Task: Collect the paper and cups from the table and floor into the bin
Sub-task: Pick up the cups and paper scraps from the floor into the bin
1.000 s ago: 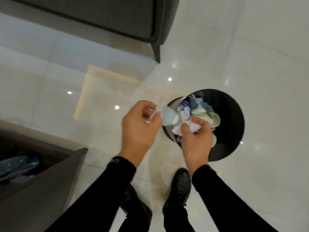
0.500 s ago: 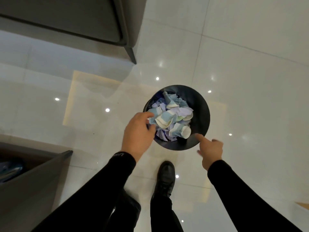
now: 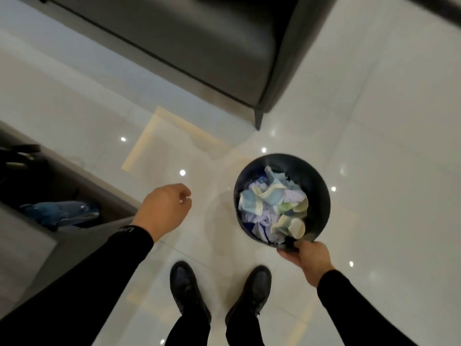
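Note:
A round black bin [image 3: 321, 196] stands on the glossy white floor in front of my feet, slightly to the right. It is filled with crumpled paper and crushed paper cups [image 3: 272, 203] in blue, lilac, white and pale green. My right hand [image 3: 308, 255] grips the bin's near rim. My left hand [image 3: 164, 211] hangs in the air to the left of the bin, fingers loosely curled, with nothing in it.
A dark grey sofa [image 3: 199, 41] on a thin leg [image 3: 258, 119] stands beyond the bin. At the left is a grey low table [image 3: 22, 240] with a lower shelf holding a blue plastic item [image 3: 62, 213]. My black shoes [image 3: 187, 290] are below.
My left hand let go of the cup over the bin and drew back to the left, empty. My right hand dropped its paper and closed on the bin's near rim.

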Demonstrator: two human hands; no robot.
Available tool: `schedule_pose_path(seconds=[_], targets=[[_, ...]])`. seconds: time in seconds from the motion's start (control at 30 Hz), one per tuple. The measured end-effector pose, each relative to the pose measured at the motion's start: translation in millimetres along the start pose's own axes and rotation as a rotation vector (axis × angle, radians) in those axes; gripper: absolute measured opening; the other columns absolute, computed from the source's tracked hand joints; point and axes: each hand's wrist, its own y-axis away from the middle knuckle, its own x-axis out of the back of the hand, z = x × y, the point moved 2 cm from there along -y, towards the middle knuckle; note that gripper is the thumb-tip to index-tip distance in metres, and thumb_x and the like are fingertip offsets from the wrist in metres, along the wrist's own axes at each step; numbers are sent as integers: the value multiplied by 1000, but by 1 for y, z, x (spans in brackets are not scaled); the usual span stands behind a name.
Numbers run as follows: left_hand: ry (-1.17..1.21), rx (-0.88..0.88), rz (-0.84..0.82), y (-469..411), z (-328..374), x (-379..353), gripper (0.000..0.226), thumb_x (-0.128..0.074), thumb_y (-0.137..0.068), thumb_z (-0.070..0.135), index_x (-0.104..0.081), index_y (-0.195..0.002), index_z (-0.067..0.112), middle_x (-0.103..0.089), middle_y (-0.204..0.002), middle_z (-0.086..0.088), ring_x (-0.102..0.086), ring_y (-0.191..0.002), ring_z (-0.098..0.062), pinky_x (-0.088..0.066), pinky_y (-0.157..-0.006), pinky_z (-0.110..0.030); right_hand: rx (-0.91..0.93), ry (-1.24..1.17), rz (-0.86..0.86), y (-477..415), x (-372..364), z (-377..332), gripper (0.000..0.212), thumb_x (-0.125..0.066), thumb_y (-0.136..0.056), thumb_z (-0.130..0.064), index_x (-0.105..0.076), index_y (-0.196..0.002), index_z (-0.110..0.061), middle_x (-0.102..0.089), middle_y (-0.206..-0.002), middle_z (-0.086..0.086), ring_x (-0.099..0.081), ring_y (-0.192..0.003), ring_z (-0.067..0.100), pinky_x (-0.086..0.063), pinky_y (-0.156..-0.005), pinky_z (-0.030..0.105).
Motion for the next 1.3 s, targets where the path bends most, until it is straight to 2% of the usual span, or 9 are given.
schedule_pose_path(seconds=[0.1, 0.2, 0.3, 0.6, 0.77, 0.87, 1.03, 1.13, 1.3], targets=[[-1, 19, 103, 24, -10, 55, 28, -51, -88, 22, -61, -113, 14, -71, -104, -8, -63, -98, -26, -46, -84, -31, 56, 197, -77, 46, -24, -17, 10, -47, -86, 8, -55, -87, 14, -63, -99, 30, -67, -88, 39, -59, -70, 40], [81, 68, 235, 44, -21, 115, 29, -48, -88, 22, -60, -114, 15, -72, -99, -8, -64, -95, -27, -45, -81, -31, 109, 252, -142, 96, -66, -44, 15, -45, -82, 11, -54, -70, 13, -64, -92, 34, -65, -86, 47, -57, -75, 44], [176, 142, 304, 57, -46, 175, 29, -47, -89, 23, -60, -113, 15, -70, -105, -7, -62, -99, -27, -45, -83, -30, 142, 239, -228, 151, -116, -67, 17, -36, -86, 10, -51, -85, 16, -62, -83, 32, -63, -70, 41, -59, -51, 34], [608, 366, 398, 59, -156, 300, 22, -50, -87, 23, -64, -104, 18, -67, -88, 1, -62, -83, -17, -46, -71, -27, 346, 455, -417, 273, -289, -149, 24, -32, -91, 7, -48, -110, 9, -61, -78, 24, -66, -40, 26, -56, -38, 27], [760, 472, 467, 34, -202, 343, 14, -54, -84, 23, -66, -91, 20, -71, -86, -4, -66, -86, -22, -54, -82, -37, 400, 629, -489, 311, -386, -203, 28, -34, -92, 6, -49, -115, 14, -63, -83, 29, -67, -57, 33, -56, -40, 27], [846, 551, 537, 15, -221, 375, 11, -55, -84, 19, -66, -88, 20, -71, -81, -4, -67, -81, -22, -55, -78, -38, 431, 758, -523, 329, -448, -239, 31, -35, -92, 4, -47, -117, 16, -64, -85, 31, -66, -66, 36, -58, -42, 29], [1021, 683, 602, -26, -233, 427, 12, -55, -86, 14, -65, -93, 16, -70, -80, -4, -67, -70, -18, -50, -60, -28, 466, 904, -550, 362, -542, -292, 18, -35, -91, 6, -46, -105, 11, -62, -73, 26, -64, -60, 35, -57, -41, 30], [1052, 733, 634, -46, -241, 466, 11, -54, -86, 15, -64, -90, 19, -69, -80, -1, -66, -70, -12, -48, -57, -24, 479, 971, -576, 392, -595, -317, 15, -35, -91, 7, -43, -103, 8, -62, -83, 28, -64, -57, 33, -56, -40, 29], [1155, 771, 678, -60, -280, 543, 11, -55, -85, 15, -65, -87, 19, -69, -80, -1, -67, -71, -12, -54, -68, -33, 477, 1037, -603, 450, -688, -342, 13, -34, -90, 8, -41, -101, 6, -61, -74, 23, -64, -60, 33, -55, -38, 28]])
